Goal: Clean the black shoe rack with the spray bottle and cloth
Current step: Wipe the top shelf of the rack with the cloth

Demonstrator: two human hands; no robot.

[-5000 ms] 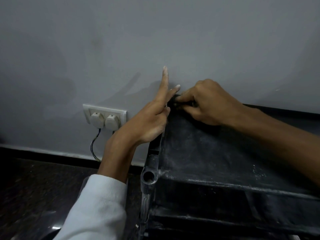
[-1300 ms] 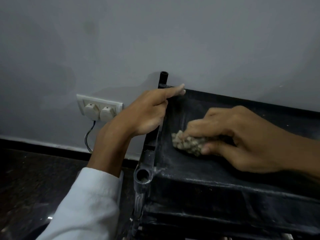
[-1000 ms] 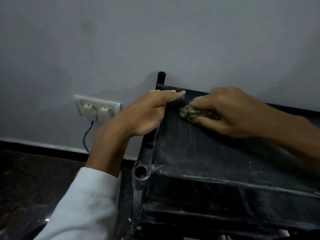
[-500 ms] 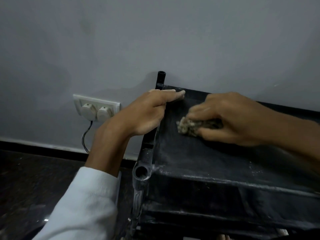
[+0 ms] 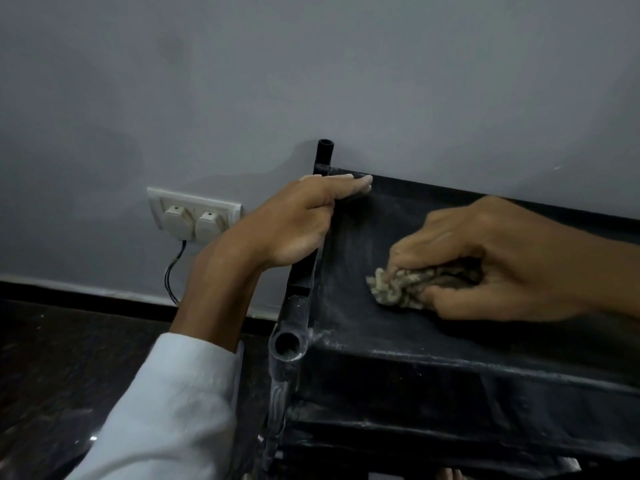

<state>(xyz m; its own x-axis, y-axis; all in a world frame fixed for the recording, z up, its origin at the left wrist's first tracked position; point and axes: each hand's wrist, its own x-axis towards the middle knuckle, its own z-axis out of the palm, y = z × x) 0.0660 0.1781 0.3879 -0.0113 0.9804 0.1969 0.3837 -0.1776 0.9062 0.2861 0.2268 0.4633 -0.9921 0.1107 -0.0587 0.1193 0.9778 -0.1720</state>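
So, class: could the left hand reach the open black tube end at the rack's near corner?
Probably yes: the left hand grips the side rail just above the open black tube end, nothing between them.

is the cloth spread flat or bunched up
Bunched up: the cloth is a crumpled wad pinched under the right hand on the shoe rack.
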